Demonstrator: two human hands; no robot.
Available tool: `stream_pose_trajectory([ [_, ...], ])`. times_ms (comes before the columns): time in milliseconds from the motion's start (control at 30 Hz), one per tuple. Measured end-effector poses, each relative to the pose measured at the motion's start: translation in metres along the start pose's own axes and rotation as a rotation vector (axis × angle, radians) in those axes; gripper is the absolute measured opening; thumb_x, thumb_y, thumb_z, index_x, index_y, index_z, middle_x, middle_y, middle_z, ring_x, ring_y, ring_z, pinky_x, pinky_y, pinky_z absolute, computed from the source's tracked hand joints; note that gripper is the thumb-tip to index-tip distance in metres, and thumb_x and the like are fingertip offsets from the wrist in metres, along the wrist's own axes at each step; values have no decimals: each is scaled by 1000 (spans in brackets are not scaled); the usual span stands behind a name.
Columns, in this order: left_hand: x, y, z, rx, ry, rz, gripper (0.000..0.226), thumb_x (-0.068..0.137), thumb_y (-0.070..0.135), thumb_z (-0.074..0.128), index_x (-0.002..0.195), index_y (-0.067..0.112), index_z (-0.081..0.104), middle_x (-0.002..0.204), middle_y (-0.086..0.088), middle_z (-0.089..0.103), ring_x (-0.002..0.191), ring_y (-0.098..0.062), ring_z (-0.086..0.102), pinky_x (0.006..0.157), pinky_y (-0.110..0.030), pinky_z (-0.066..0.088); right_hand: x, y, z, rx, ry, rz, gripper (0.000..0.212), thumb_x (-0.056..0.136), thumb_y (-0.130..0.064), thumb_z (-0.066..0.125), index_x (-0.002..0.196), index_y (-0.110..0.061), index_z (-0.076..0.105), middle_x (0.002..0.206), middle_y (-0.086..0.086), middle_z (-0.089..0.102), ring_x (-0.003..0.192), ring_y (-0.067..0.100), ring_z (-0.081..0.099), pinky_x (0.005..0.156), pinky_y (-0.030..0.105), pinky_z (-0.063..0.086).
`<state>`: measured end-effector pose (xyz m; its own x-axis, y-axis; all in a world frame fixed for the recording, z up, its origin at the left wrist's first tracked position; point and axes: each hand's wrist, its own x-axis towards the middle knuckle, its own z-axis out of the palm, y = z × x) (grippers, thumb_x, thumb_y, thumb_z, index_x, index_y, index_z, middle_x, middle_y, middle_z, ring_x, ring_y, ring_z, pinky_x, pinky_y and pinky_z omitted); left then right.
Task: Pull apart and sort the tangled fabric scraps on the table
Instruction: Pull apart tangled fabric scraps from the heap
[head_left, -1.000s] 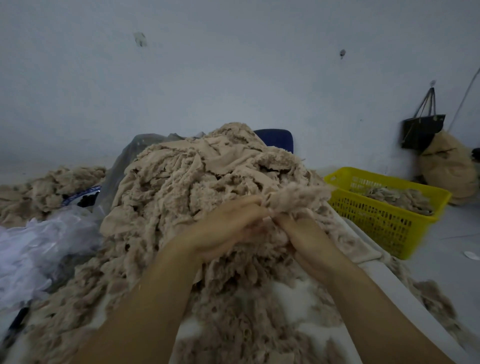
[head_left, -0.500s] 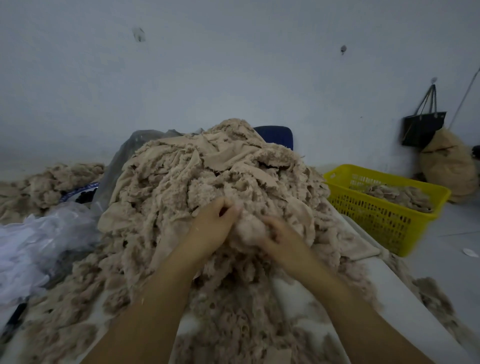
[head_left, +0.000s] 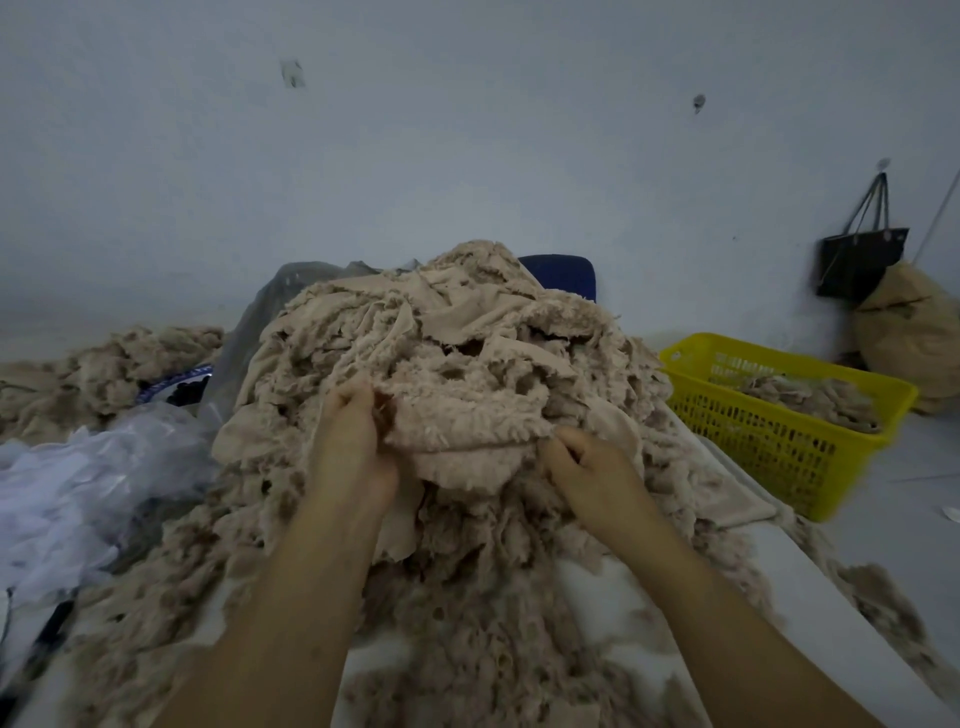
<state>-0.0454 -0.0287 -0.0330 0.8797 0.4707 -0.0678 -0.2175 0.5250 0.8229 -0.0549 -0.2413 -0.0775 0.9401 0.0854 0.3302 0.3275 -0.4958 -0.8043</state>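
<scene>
A tall heap of tangled beige fabric scraps (head_left: 447, 332) covers the white table (head_left: 810, 597) in front of me. At the heap's front lies a wide fuzzy beige scrap (head_left: 467, 431), stretched between my hands. My left hand (head_left: 353, 441) grips its left edge, fingers curled into the fabric. My right hand (head_left: 587, 462) pinches its right end, fingers curled. Loose shreds trail down the table toward me between my forearms.
A yellow plastic basket (head_left: 769, 441) holding some beige scraps stands at the right, off the table. Crumpled clear plastic (head_left: 78, 483) lies at the left, with another beige pile (head_left: 104, 364) behind it. A dark bag (head_left: 862, 260) hangs on the wall above a tan sack (head_left: 914, 338).
My hands were close together on a small clump; they have since moved apart and now hold a wider fuzzy scrap spread between them.
</scene>
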Motion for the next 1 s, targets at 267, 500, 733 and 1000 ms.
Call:
stream_pose_trajectory([
  [267,25,18,-32,-14,105,67,28,105,6,26,85,18,41,66,3,38,41,-4,38,33,-17,28,13,14,-22,576,328,297,31,102,-33,46,92,-12,66,87,7,71,82,26,69,70,43,57],
  [500,19,14,-48,39,223,7,39,107,18,43,134,-8,52,120,-22,62,91,-3,65,69,-6,41,26,6,-44,1391,415,337,50,100,-58,36,107,-22,69,104,2,76,82,15,75,59,32,60],
  [733,-39,-16,12,1074,-260,691,10,94,40,57,94,31,61,112,23,54,109,1,49,94,-20,43,30,-18,-13,1132,116,399,48,96,-57,49,129,-25,64,121,5,71,112,29,67,97,54,52],
  [1000,-39,-27,39,67,-622,-617,60,93,60,53,126,11,67,125,-16,68,117,-30,64,102,-47,48,10,-37,4,595,18,201,37,95,-37,49,66,-44,72,63,-17,69,61,-3,66,54,14,50],
])
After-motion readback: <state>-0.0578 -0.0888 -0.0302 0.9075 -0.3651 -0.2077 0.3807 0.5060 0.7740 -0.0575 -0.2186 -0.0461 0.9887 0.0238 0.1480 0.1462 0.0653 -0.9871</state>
